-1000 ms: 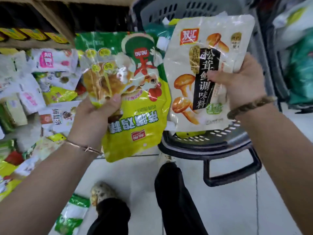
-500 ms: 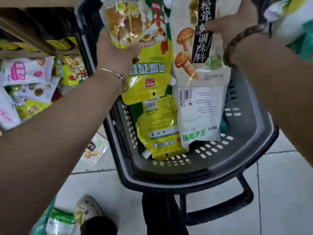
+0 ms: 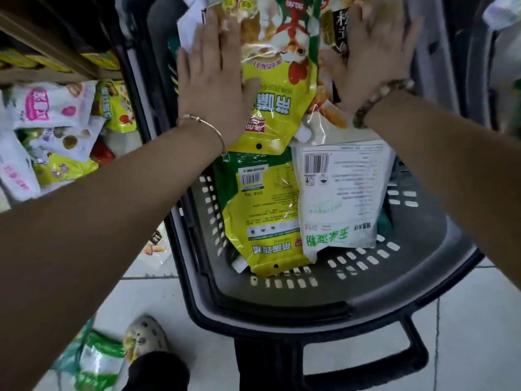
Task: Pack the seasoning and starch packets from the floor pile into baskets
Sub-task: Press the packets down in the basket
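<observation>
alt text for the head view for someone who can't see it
The left hand presses flat on a yellow chicken pouch and the right hand on a white mushroom packet atop other packets in a grey basket.

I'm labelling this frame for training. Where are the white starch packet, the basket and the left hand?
white starch packet (image 3: 341, 198), head view, its printed back panel.
basket (image 3: 417, 266), head view, bare grey near wall.
left hand (image 3: 211, 88), head view, back of the hand.

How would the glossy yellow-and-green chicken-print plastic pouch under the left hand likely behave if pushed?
Probably floppy: the yellow-and-green pouch is creased and drapes over packets beneath. Its shiny film looks slippery, so it may slide under the flat left hand. It seems unlikely to roll, being flat, inside the grey basket.
</observation>
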The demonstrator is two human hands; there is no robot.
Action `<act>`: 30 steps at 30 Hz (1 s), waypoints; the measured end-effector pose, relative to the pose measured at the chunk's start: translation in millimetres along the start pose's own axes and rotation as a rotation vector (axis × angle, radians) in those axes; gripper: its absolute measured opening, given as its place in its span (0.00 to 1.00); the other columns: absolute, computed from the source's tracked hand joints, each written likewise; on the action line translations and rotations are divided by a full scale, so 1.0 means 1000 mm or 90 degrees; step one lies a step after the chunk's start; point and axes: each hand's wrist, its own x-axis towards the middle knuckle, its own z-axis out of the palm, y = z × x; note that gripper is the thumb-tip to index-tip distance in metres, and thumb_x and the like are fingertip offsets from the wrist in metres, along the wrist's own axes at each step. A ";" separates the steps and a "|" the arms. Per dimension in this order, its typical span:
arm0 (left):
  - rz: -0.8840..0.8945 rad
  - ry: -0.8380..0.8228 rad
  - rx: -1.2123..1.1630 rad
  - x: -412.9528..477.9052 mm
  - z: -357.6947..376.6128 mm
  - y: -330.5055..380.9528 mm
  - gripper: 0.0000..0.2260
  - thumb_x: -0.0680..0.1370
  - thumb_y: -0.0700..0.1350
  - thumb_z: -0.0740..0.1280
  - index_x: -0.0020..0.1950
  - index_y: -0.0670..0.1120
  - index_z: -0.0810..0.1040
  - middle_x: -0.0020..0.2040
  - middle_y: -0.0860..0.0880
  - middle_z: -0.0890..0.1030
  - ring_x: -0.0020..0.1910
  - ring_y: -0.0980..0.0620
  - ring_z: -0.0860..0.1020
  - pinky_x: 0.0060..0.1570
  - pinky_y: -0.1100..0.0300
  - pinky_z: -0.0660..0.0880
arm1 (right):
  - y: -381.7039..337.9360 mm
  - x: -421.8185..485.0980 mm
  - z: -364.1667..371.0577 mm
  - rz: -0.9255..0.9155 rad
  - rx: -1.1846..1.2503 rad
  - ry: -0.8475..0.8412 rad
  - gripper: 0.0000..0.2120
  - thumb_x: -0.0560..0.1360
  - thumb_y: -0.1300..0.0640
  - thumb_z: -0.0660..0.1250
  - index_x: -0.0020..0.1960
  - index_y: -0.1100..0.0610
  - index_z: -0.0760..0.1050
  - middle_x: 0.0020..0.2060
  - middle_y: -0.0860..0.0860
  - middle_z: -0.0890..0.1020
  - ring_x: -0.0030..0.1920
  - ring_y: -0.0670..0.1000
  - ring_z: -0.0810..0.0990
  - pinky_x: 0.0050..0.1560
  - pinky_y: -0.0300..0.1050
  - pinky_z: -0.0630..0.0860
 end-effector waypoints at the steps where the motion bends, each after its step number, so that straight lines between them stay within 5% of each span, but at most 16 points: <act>1: 0.030 -0.033 0.026 -0.002 0.005 -0.002 0.31 0.81 0.56 0.52 0.78 0.44 0.43 0.78 0.40 0.44 0.76 0.41 0.45 0.73 0.44 0.43 | -0.003 -0.004 0.002 -0.020 0.016 -0.053 0.32 0.79 0.38 0.47 0.77 0.54 0.48 0.76 0.61 0.48 0.76 0.62 0.44 0.72 0.63 0.41; 5: -0.001 -0.076 0.022 0.003 0.012 -0.001 0.30 0.81 0.56 0.48 0.77 0.46 0.39 0.77 0.41 0.40 0.76 0.43 0.42 0.73 0.45 0.41 | -0.017 -0.010 0.016 -0.013 0.095 -0.204 0.39 0.75 0.30 0.44 0.76 0.50 0.36 0.76 0.55 0.37 0.76 0.57 0.38 0.71 0.65 0.37; 11: -0.004 -0.129 0.013 0.008 0.012 -0.005 0.31 0.81 0.58 0.49 0.77 0.47 0.38 0.77 0.42 0.38 0.76 0.43 0.40 0.74 0.44 0.43 | -0.028 -0.005 0.022 0.006 0.049 -0.243 0.43 0.71 0.26 0.40 0.75 0.49 0.31 0.74 0.56 0.33 0.75 0.58 0.35 0.71 0.67 0.38; 18: -0.016 -0.162 -0.009 0.012 0.011 -0.006 0.31 0.81 0.58 0.49 0.77 0.49 0.37 0.77 0.42 0.37 0.76 0.43 0.39 0.74 0.45 0.42 | -0.030 -0.001 0.025 0.020 0.030 -0.243 0.42 0.72 0.27 0.39 0.75 0.50 0.31 0.75 0.56 0.34 0.75 0.58 0.36 0.71 0.66 0.39; 23: 0.001 -0.120 0.057 0.006 0.010 0.001 0.31 0.81 0.57 0.48 0.77 0.44 0.37 0.77 0.41 0.37 0.76 0.43 0.38 0.73 0.46 0.40 | -0.043 -0.023 0.021 0.066 0.191 -0.130 0.38 0.76 0.34 0.49 0.76 0.48 0.34 0.76 0.54 0.40 0.76 0.54 0.42 0.71 0.66 0.42; 30: 0.025 -0.166 0.000 -0.010 0.020 0.022 0.34 0.81 0.58 0.51 0.76 0.45 0.35 0.75 0.39 0.34 0.75 0.41 0.35 0.73 0.47 0.39 | -0.029 -0.047 0.033 0.057 0.122 -0.137 0.34 0.78 0.35 0.45 0.76 0.47 0.35 0.77 0.50 0.41 0.76 0.53 0.41 0.72 0.61 0.39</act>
